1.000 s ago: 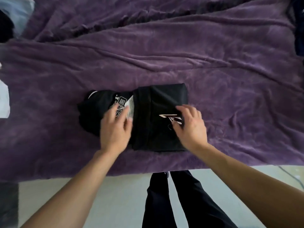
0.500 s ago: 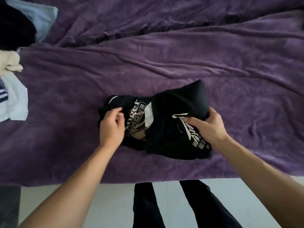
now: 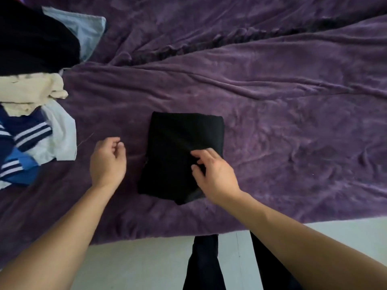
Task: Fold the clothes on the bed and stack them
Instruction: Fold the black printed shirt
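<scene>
A black garment lies folded into a compact rectangle on the purple blanket, near the bed's front edge. Its printed side is hidden underneath. My right hand rests on the garment's lower right part, fingers spread and lightly curled on the cloth, not gripping it. My left hand hovers just left of the garment, apart from it, fingers loosely curled with nothing in them.
A heap of unfolded clothes sits at the left edge: a black piece, a light blue one, a cream one, a white one and a navy striped one. Pale floor and my dark trouser legs lie below the bed edge.
The black garment's left half was folded over the right, hiding the white print. Both hands let go; the left moved off to the left. The camera view shifted right, showing more of the clothes heap.
</scene>
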Available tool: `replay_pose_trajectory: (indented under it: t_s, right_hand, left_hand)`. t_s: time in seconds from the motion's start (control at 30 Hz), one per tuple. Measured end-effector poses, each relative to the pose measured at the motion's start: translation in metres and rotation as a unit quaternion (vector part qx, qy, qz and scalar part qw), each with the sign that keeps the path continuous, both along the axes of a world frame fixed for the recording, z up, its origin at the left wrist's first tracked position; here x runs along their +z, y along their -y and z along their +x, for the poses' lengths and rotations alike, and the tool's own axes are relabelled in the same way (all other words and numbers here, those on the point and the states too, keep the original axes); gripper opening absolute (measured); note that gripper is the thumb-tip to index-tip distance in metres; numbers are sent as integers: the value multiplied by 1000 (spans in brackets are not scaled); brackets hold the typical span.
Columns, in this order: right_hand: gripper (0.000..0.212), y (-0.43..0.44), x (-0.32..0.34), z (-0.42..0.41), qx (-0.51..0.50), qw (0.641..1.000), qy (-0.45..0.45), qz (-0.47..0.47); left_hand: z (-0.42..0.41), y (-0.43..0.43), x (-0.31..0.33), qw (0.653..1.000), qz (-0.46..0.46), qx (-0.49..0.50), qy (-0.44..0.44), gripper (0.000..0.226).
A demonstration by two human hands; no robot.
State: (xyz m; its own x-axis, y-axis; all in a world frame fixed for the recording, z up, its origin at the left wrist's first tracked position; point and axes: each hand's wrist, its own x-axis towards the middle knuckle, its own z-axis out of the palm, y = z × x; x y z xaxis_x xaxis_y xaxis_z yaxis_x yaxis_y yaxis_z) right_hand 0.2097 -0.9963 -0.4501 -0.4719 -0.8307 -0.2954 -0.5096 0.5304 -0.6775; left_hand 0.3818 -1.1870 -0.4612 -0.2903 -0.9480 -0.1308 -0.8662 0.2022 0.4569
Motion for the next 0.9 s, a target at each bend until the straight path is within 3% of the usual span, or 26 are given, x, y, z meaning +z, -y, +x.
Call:
replay_pose_trajectory:
  t_s: [0.07, 0.13, 0.23, 0.3, 0.37, 0.43, 0.5, 0.57, 0.6, 0.67, 0.77, 0.83, 0.9]
  right_hand:
    - [47, -20, -12, -14, -8, 992, -127, 16]
    - [59, -32, -24, -20, -17, 988, -135, 78]
    - [68, -36, -52, -6, -35, 988, -49, 140]
    - [69, -37, -72, 7, -62, 985, 7, 159]
    - [70, -36, -86, 10, -82, 983, 14, 162]
    - [72, -35, -91, 8, -106, 984, 18, 142]
    - [80, -35, -88, 6, -183, 974, 78, 111]
    - [96, -36, -80, 10, -307, 932, 184, 64]
    - [106, -35, -76, 13, -355, 904, 236, 47]
    - [119, -33, -72, 19, -394, 867, 302, 48]
    - [99, -33, -73, 19, -393, 852, 340, 63]
    - [75, -35, -72, 13, -380, 858, 335, 77]
    - [66, -40, -63, 6, -350, 878, 314, 86]
  left_hand:
    - [-26, -2, -8, 993, -45, -106, 0, 32]
    - [-61, -11, -21, 972, -77, -220, 8, 41]
    - [-100, -29, -52, 933, -43, -345, 96, 53]
    - [-104, -39, -80, 905, -3, -378, 196, 61]
    - [-103, -37, -98, 890, 2, -390, 236, 65]
    - [-110, -29, -99, 880, 0, -406, 246, 67]
    - [-125, -20, -86, 879, -6, -426, 215, 68]
    - [-150, -14, -73, 864, -50, -482, 141, 66]
    - [-166, -13, -69, 836, -73, -531, 122, 70]
    - [-202, -17, -61, 752, -59, -633, 173, 90]
    - [-235, -33, -56, 615, 4, -707, 350, 102]
    - [-241, -40, -51, 575, 35, -709, 407, 93]
    - [-240, -43, -39, 578, 64, -698, 418, 65]
